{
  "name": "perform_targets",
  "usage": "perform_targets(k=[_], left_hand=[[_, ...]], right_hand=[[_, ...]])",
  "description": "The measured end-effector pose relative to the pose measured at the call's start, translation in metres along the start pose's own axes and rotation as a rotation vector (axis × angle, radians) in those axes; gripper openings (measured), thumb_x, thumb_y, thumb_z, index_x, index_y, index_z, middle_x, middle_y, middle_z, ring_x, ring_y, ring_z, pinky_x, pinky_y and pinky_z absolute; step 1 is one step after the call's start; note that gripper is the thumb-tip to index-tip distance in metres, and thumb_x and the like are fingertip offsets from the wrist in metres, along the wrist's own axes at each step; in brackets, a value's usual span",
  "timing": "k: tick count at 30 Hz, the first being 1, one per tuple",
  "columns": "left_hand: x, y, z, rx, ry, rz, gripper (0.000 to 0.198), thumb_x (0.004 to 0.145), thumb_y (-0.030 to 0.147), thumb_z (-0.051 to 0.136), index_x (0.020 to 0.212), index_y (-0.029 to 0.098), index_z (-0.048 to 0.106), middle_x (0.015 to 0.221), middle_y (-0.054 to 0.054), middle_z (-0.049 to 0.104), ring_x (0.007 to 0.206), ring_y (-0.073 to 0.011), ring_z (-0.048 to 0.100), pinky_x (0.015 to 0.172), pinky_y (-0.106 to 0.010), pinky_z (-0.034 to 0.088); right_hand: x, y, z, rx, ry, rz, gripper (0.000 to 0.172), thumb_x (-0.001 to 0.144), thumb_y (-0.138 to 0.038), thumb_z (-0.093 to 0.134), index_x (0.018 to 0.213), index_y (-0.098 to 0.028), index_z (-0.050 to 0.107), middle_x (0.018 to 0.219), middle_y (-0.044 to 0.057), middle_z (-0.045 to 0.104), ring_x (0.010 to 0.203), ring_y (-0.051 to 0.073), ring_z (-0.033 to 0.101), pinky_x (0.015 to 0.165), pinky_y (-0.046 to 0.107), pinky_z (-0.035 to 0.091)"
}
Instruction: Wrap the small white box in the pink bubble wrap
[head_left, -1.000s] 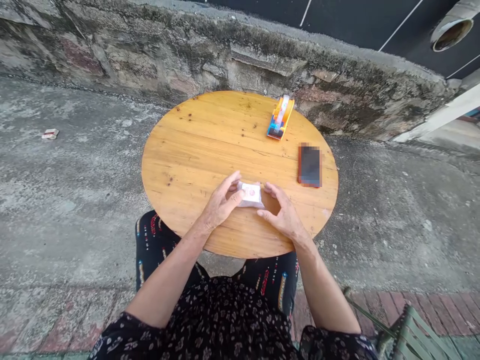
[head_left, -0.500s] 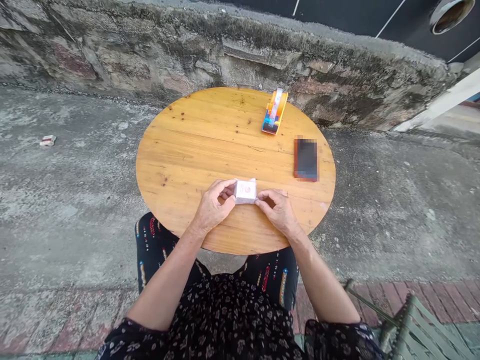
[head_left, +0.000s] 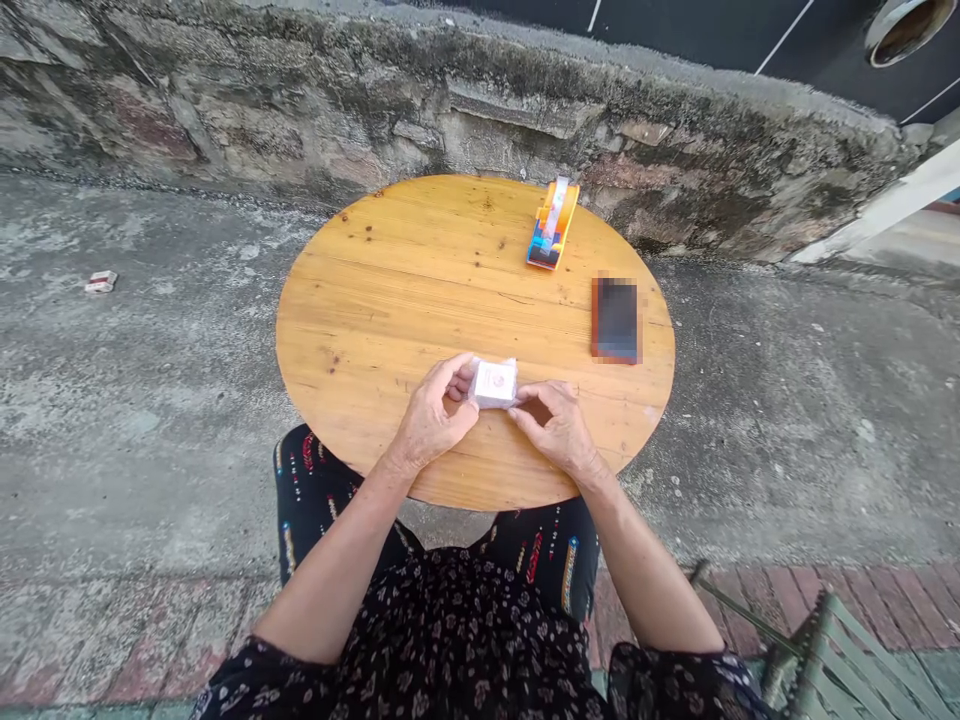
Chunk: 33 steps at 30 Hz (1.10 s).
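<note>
A small white box in clear wrapping (head_left: pixel 495 381) lies near the front of the round wooden table (head_left: pixel 405 290). My left hand (head_left: pixel 436 415) grips its left side, with the thumb at the lower left corner and the fingers at the upper left. On the other side, my right hand (head_left: pixel 556 423) pinches the wrapping at the lower right corner between thumb and fingers. The box's face carries a faint reddish print, too small to read.
An orange and blue tape dispenser (head_left: pixel 553 225) stands at the table's back right. Below it lies a dark, blurred rectangular object (head_left: pixel 616 320) with a reddish edge. A green chair (head_left: pixel 840 650) is at the lower right, and a stone wall (head_left: pixel 337 110) runs behind the table.
My left thumb and fingers have shifted slightly and spread a little wider at the box's left side. The whole view has moved slightly, with the box still between my hands.
</note>
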<state>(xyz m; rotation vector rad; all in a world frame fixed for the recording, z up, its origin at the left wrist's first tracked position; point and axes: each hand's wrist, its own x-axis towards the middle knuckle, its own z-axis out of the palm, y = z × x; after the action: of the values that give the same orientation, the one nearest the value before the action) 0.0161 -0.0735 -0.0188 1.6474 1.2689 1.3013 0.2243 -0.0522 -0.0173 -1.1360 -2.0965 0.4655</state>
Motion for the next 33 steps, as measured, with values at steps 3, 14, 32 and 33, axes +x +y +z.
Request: perform_targets(k=[3,14,32,33], left_hand=[[0.000,0.001,0.000,0.088,-0.010,0.020,0.067,0.073,0.013,0.063,0.138,0.019,0.047,0.110,-0.008,0.062,0.090,-0.0174,0.060,0.078,-0.032,0.052],[0.006,0.009,0.002,0.148,-0.004,-0.051,0.045,0.075,0.014,0.066,0.120,0.021,0.059,0.100,-0.004,0.063,0.082,-0.0151,0.059,0.075,-0.030,0.051],[0.001,0.005,0.004,0.178,0.017,0.024,0.051,0.077,0.017,0.065,0.127,0.020,0.054,0.105,-0.006,0.063,0.088,-0.0166,0.059,0.077,-0.031,0.051],[0.000,0.006,0.004,0.181,0.022,0.037,0.052,0.077,0.017,0.065,0.128,0.019,0.054,0.106,-0.006,0.063,0.089,-0.0173,0.060,0.078,-0.031,0.052]], right_hand=[[0.000,0.000,0.000,-0.004,0.004,0.018,0.007,0.085,-0.030,0.065,0.090,-0.025,0.065,0.086,0.003,0.073,0.084,0.023,0.065,0.087,0.042,0.044],[0.002,-0.001,0.002,-0.061,0.057,0.005,0.005,0.087,-0.028,0.063,0.084,-0.024,0.066,0.080,0.002,0.071,0.078,0.022,0.063,0.084,0.041,0.042],[-0.003,-0.003,0.002,-0.038,0.044,0.002,0.020,0.083,-0.028,0.066,0.102,-0.024,0.061,0.087,0.003,0.072,0.086,0.023,0.065,0.087,0.042,0.042],[-0.003,-0.003,0.002,-0.036,0.044,0.003,0.022,0.083,-0.027,0.066,0.104,-0.024,0.061,0.088,0.003,0.072,0.086,0.023,0.065,0.087,0.041,0.042]])
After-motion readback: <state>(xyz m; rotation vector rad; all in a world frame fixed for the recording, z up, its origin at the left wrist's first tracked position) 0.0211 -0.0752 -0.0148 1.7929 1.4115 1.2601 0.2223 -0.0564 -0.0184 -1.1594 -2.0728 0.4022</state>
